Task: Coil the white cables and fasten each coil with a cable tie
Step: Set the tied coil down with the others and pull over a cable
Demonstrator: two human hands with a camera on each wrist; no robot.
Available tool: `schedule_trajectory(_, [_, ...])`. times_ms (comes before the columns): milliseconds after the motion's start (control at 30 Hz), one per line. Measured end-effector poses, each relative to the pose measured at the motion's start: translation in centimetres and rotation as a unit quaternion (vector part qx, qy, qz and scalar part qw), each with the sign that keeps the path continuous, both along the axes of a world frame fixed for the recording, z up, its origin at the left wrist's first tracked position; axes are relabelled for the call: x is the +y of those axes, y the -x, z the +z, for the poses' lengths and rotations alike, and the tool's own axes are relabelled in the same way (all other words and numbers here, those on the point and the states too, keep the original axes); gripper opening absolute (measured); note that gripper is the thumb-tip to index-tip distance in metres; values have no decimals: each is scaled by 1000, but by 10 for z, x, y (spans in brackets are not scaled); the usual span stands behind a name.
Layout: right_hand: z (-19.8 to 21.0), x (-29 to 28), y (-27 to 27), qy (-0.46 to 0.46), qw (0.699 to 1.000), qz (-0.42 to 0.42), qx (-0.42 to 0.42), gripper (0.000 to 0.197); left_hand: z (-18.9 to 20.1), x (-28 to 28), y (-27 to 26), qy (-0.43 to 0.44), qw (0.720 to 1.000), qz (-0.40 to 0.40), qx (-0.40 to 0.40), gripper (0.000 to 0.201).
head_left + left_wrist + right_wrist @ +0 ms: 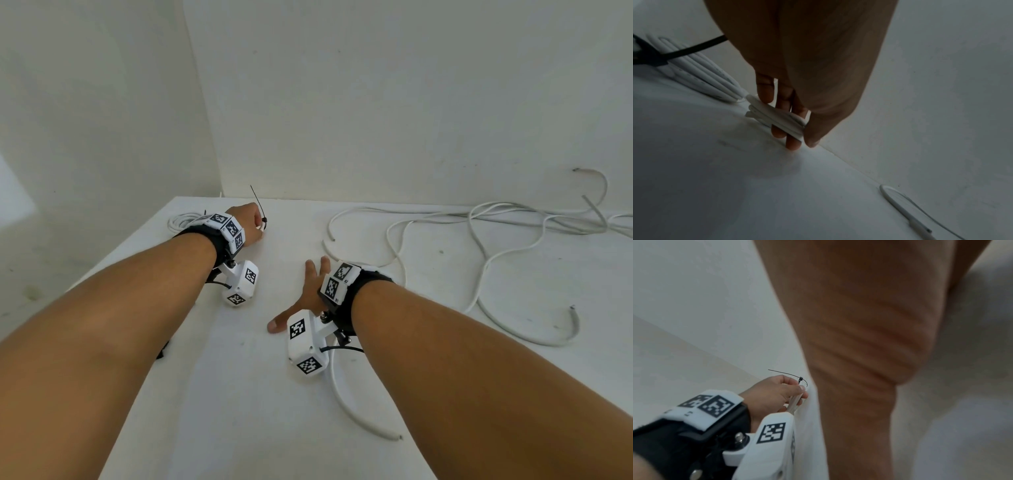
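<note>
The right hand [310,289] is hiding its fingertips behind the wrist rig, and its palm is blurring the wrist view. The loose cable [513,219] right of it is running off the edge.

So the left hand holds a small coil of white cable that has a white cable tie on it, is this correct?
Not quite: the cable tie is black, as the right wrist view shows. The left hand does hold the small coil of white cable.

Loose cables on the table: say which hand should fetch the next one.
Right. The right hand is open, holds nothing, and lies beside the loose cables. The left hand grips a tied coil.
</note>
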State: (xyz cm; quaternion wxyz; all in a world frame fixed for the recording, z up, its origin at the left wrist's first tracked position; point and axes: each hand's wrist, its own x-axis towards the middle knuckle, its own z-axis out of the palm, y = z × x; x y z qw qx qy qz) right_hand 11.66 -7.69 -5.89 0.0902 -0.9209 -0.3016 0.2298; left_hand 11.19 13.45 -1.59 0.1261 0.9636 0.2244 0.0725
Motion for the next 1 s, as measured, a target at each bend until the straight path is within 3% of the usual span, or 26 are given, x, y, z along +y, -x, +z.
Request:
schedule_trajectory(133, [-1,0,1,-11,1000,-9,-9,108,-1,-2,3,1,1000,-1,-12,13])
schedule_trajectory(300, [7,-4,10,6,1000,-4,-1,121,6,-14,12,-7,999,-15,49,32])
schedule_trajectory(467, [24,-13,31,40,999,3,-2,141,7,-31,28,-7,998,-44,46,52])
schedule_trajectory(600, [33,-18,45,12,1000,-25,12,130,5,-49,48,0,993,-81,87,62])
schedule_trajectory(767, [36,-22,36,44,999,5,-28,134,-1,-69,73,2,985,-95,146,74])
schedule_trajectory(900, [42,-30,31,16,1000,19,-16,107,-2,-80,88,-20,975,-96,198,89])
schedule_trajectory(1000, [54,-37,22,-18,999,-6,-37,65,-3,-82,94,-27,968,-86,235,97])
